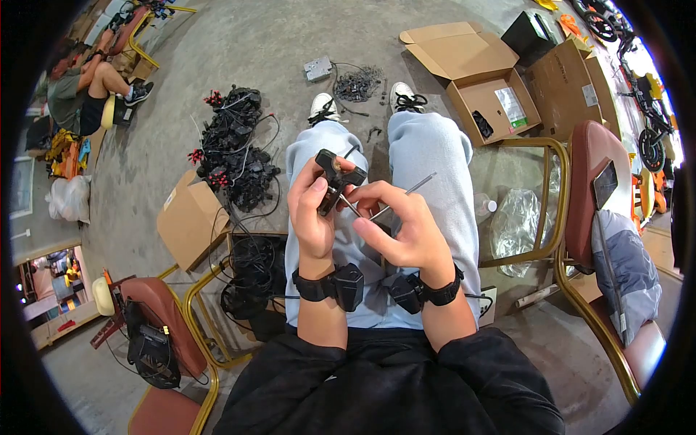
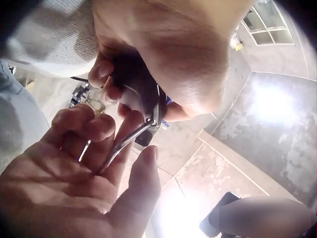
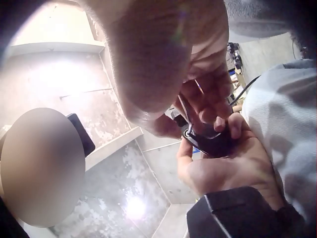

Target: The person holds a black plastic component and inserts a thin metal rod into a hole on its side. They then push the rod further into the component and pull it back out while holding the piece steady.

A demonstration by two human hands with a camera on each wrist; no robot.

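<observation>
A black device (image 1: 337,177) is gripped by my left hand (image 1: 313,217) above the lap. In the left wrist view, fingers of that hand curl round the dark body (image 2: 136,84). My right hand (image 1: 409,228) holds a thin metal tool (image 1: 349,204), whose tip meets a small round metal fitting at the device's edge (image 3: 187,133). A second thin rod (image 1: 406,194) sticks out past the right fingers toward the right knee. Whether the two rods are one piece, I cannot tell. The right thumb stands apart from the tool in the left wrist view.
On the floor lie a heap of black parts and cables (image 1: 235,152), a metal box (image 1: 317,69) and small dark pieces (image 1: 359,83). An open cardboard box (image 1: 464,101) is ahead right. Chairs (image 1: 591,196) flank the lap; another person (image 1: 80,90) sits at far left.
</observation>
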